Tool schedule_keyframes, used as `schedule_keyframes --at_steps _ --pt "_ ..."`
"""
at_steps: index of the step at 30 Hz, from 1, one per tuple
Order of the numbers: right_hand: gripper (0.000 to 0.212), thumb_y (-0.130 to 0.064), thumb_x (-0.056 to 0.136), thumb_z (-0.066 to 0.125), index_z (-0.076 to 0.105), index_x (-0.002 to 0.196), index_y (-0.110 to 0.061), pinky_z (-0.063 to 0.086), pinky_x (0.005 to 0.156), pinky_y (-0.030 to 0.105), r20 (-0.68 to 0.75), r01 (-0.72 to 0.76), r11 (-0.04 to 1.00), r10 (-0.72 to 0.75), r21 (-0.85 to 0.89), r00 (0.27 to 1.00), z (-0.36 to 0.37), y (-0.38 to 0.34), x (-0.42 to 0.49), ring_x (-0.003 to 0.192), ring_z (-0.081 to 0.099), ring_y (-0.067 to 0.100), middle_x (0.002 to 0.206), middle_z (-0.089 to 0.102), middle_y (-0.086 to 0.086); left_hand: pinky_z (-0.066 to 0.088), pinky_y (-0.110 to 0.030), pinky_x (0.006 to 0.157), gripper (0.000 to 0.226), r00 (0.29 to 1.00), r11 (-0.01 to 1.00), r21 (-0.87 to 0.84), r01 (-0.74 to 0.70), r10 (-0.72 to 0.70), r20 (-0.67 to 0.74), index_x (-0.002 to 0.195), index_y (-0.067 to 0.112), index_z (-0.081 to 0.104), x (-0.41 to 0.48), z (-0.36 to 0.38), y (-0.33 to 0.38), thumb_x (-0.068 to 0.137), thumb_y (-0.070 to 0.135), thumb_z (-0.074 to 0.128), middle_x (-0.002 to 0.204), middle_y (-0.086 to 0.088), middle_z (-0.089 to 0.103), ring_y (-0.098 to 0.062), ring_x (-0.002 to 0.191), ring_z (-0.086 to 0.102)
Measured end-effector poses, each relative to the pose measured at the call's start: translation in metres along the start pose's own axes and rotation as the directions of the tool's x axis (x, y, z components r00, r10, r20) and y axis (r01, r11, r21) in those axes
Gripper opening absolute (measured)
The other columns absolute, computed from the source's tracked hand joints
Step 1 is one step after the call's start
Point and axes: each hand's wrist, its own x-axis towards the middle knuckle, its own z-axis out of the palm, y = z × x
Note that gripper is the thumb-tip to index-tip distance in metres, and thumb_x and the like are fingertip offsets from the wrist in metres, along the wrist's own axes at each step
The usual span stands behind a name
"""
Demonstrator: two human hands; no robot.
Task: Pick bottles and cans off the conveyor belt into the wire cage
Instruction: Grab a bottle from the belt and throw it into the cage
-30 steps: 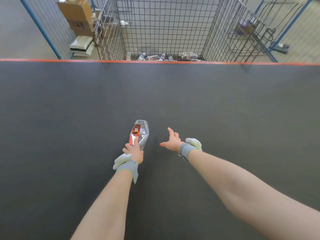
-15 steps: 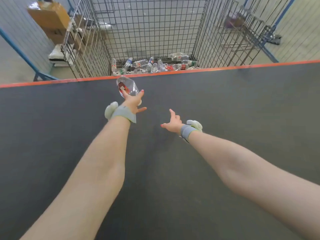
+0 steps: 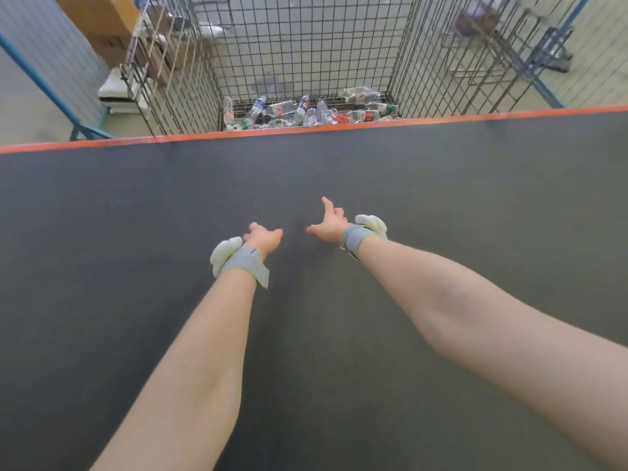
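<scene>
left hand (image 3: pixel 263 237) back low over the conveyor belt (image 3: pixel 441 185), clear bottle gone from it, likely tossed onto the bottle pile (image 3: pixel 306 113) in the wire cage (image 3: pixel 306 45) beyond the belt edge; it and right hand (image 3: pixel 329 226) both loose-open, empty, poised for next pick.

Under the left hand (image 3: pixel 263 237) and right hand (image 3: pixel 328 224) the conveyor belt (image 3: pixel 136 232) is plain dark grey, with an orange strip (image 3: pixel 306 129) beyond the hands. Past it, the wire cage (image 3: pixel 306 45) is a dark square grid holding clear bottles (image 3: pixel 316 112) with red, white and blue labels. Each wrist wears a grey band (image 3: pixel 243 265) with a white pod (image 3: pixel 224 254). The thumbnails (image 3: pixel 280 230) are red.
</scene>
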Motion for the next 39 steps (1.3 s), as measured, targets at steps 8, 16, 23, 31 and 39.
schedule_keyframes --at_steps 8,16,23,31,39 --pt "0.087 -0.045 0.092 0.055 -0.004 0.154 -0.029 0.020 0.117 0.046 0.081 -0.004 0.989 0.016 -0.149 0.997 0.024 0.027 -0.103 0.147 0.014 0.033 0.160 0.002 0.008 0.020 -0.041 0.115 0.069 0.999 0.997 0.080 -0.005 0.009 -0.052 0.152 0.011 0.010 -0.107 -0.004 -0.079 0.098 0.041 0.041 0.154 -0.016 0.020 -0.033 0.142 0.023" --pt "0.086 -0.052 0.092 0.051 -0.005 0.154 -0.030 0.017 0.118 0.048 0.198 0.020 0.973 0.027 -0.230 0.980 0.072 0.057 -0.182 0.147 0.012 0.033 0.161 -0.002 0.006 0.023 -0.041 0.115 0.070 0.991 0.990 0.130 0.056 -0.039 -0.128 0.151 0.012 0.014 -0.171 0.002 -0.167 0.096 0.041 0.045 0.152 -0.017 0.025 -0.036 0.140 0.024" --pt "0.091 -0.061 0.090 0.049 -0.008 0.154 -0.028 0.005 0.119 0.044 0.221 -0.086 0.946 0.160 -0.312 0.962 0.123 0.108 -0.224 0.148 -0.001 0.034 0.161 -0.011 0.010 0.021 -0.042 0.116 0.071 0.988 0.982 0.134 0.134 -0.123 -0.089 0.151 0.012 0.011 -0.202 0.032 -0.234 0.096 0.040 0.045 0.152 -0.017 0.022 -0.037 0.139 0.024" --pt "0.089 -0.055 0.089 0.055 -0.001 0.154 -0.031 0.014 0.118 0.040 0.152 0.000 0.988 0.023 -0.153 0.988 0.117 0.089 -0.247 0.149 0.008 0.030 0.162 -0.009 0.006 0.024 -0.037 0.115 0.071 0.989 0.976 0.214 -0.036 0.066 -0.131 0.147 0.010 0.025 -0.211 0.033 -0.244 0.091 0.040 0.055 0.148 -0.013 0.034 -0.029 0.141 0.026" --pt "0.093 -0.061 0.087 0.054 -0.006 0.153 -0.035 0.016 0.118 0.046 0.227 0.027 0.980 0.018 -0.195 0.974 0.155 0.088 -0.268 0.147 0.014 0.034 0.162 -0.007 0.006 0.016 -0.057 0.115 0.096 0.959 0.928 0.320 0.192 -0.108 -0.261 0.152 0.024 -0.002 -0.224 0.021 -0.289 0.083 0.034 0.065 0.158 -0.012 -0.011 -0.033 0.146 -0.010"
